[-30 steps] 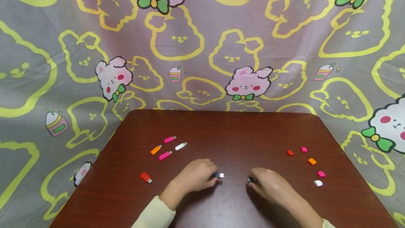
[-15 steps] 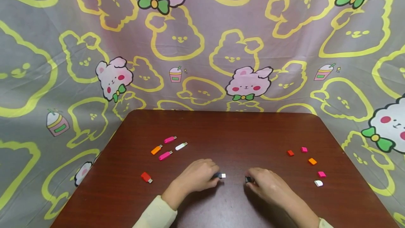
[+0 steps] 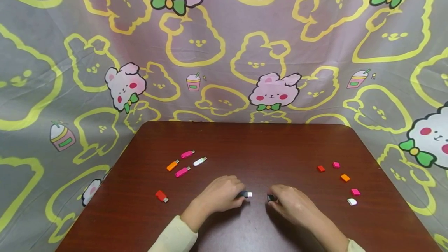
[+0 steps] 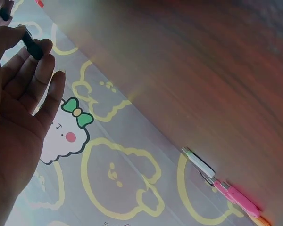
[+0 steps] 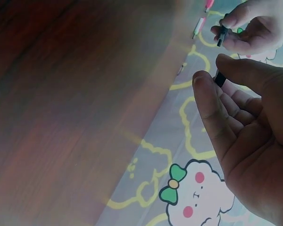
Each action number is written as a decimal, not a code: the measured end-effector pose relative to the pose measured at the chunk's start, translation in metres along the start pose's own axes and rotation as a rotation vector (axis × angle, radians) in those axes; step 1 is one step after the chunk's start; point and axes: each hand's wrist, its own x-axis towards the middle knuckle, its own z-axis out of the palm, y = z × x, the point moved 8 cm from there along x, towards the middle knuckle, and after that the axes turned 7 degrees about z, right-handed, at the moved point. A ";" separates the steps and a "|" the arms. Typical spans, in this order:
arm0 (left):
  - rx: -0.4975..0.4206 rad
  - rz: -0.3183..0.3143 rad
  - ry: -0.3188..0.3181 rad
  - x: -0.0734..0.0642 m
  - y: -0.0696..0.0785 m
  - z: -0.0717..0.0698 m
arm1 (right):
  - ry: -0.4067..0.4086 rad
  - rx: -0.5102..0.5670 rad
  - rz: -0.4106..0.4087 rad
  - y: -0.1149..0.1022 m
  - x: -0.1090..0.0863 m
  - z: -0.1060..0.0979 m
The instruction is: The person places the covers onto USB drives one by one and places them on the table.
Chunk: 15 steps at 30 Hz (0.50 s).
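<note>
My left hand (image 3: pixel 222 193) pinches a black USB stick (image 4: pixel 34 49) between thumb and fingers. Its bare metal plug (image 3: pixel 249 194) points right, towards the other hand. In my right hand (image 3: pixel 292 201) a small black USB cap (image 5: pixel 220 78) is held between thumb and index finger, facing the plug. A short gap separates plug and cap over the middle of the table. The right wrist view shows both hands, with the stick in the farther one. Much of the stick's body is hidden by the left fingers in the head view.
On the left lie uncapped USB sticks: a red one (image 3: pixel 162 196), an orange one (image 3: pixel 172 165), a white one (image 3: pixel 200 161) and pink ones (image 3: pixel 182 172). Several loose caps, among them a white cap (image 3: pixel 352 202) and an orange cap (image 3: pixel 345 177), lie right. A patterned cloth (image 3: pixel 217 57) hangs behind the table (image 3: pixel 266 139).
The hands have come closer together: the left with the black stick has moved slightly right, the right with the cap slightly left. The gap between plug and cap has narrowed.
</note>
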 end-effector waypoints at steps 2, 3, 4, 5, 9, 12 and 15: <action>0.001 0.003 0.001 0.001 0.001 0.000 | -0.001 0.000 -0.003 -0.002 0.001 0.000; 0.003 0.005 0.003 0.001 0.001 0.000 | 0.000 -0.001 -0.004 -0.003 0.001 0.000; 0.005 0.007 0.005 0.002 0.002 0.000 | 0.002 0.001 -0.004 -0.003 0.002 0.001; 0.005 0.009 0.009 0.002 0.002 -0.001 | 0.003 0.002 -0.006 -0.004 0.002 0.001; 0.016 0.020 0.029 0.002 0.004 -0.001 | 0.018 0.001 -0.016 -0.005 0.003 0.002; 0.019 0.025 0.036 0.003 0.005 -0.001 | 0.029 0.003 -0.024 -0.006 0.003 0.003; 0.015 0.022 0.031 0.003 0.005 -0.001 | 0.032 0.008 -0.026 -0.008 0.004 0.003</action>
